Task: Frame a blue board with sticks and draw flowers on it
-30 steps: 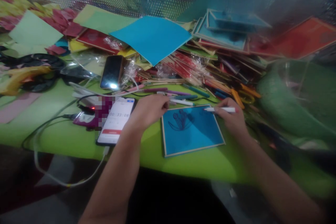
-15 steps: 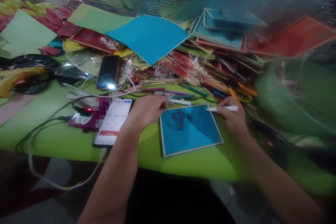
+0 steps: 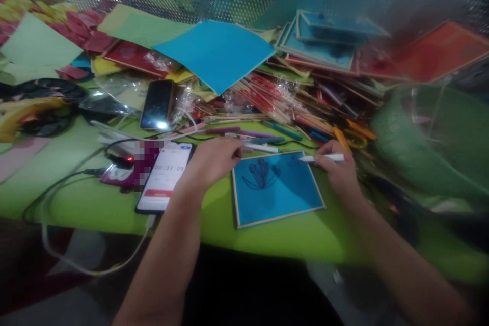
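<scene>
Blue flat board with thin pale edges (image 3: 279, 191) lay on the green surface (image 3: 217, 221), probably light and stiff, best held by its sides. The right hand (image 3: 339, 169) pinched a thin white pen (image 3: 329, 158); nobody could tell the curled left hand's (image 3: 219, 155) grip. A black-edged phone (image 3: 162, 178) read "00:33:09".

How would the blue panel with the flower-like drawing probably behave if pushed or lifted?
The blue panel is likely fairly stiff, since its pale border runs straight. It looks thin, so probably light. Lying flat on the green table, it would likelier slide than tip.
</scene>
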